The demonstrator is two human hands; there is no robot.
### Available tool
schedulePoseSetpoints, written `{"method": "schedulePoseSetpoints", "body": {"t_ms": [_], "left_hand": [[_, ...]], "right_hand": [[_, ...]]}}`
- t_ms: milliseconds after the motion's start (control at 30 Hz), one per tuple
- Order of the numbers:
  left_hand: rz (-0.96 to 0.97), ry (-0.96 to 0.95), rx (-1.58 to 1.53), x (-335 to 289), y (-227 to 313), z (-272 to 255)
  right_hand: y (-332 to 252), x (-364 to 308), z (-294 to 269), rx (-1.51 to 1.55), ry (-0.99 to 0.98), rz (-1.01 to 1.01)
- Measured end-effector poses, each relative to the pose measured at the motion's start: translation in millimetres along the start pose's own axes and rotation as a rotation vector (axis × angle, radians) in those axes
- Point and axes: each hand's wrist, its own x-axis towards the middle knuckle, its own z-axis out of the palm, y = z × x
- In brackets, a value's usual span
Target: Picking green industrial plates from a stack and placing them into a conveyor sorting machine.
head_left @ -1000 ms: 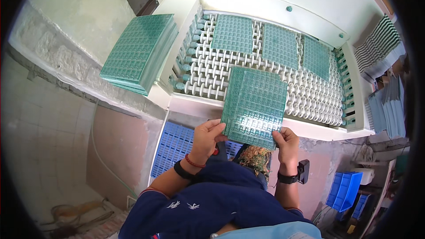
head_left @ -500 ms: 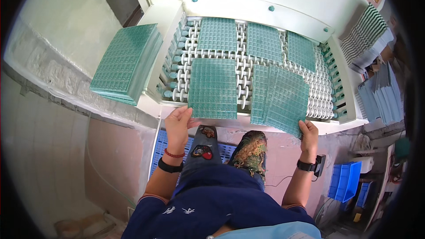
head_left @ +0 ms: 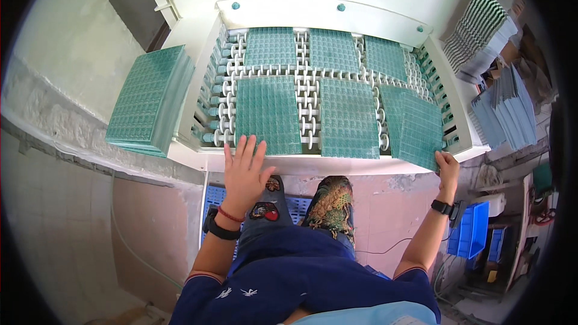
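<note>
Overlapping a green rectangular gridded panel point(head_left: 391, 103), a similar second panel point(head_left: 422, 129) is pinched at its near-right corner by the right hand point(head_left: 447, 170), above the white-wheeled roller bed point(head_left: 309, 109); the left hand's point(head_left: 244, 174) fingers are spread free at the front-left panel's point(head_left: 267, 111) edge.

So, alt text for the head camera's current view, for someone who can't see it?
A person's right hand holds a green sheet over rollers in a white machine, where more sheets lie in two rows; the open left hand is by the front-left one. A green stack stands left.
</note>
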Motion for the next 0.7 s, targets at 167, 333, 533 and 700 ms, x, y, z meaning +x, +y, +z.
{"method": "schedulePoseSetpoints", "body": {"t_ms": [167,333,533,700], "left_hand": [[0.031,-0.012,0.028,15,-9,-4],[0.04,0.011,0.003,22,-4,-8],[-0.021,-0.021,-0.784,-6,53,-16],[-0.67,-0.222,-1.771,-18,65,-19]], "right_hand": [[-9,-32,-13,0.534,-0.08,0.044],[-29,-75,22,0.794,-0.121,0.036],[-60,-126,116,0.77,-0.339,-0.016],[-96,-163,160,0.657,-0.607,0.029]]}}
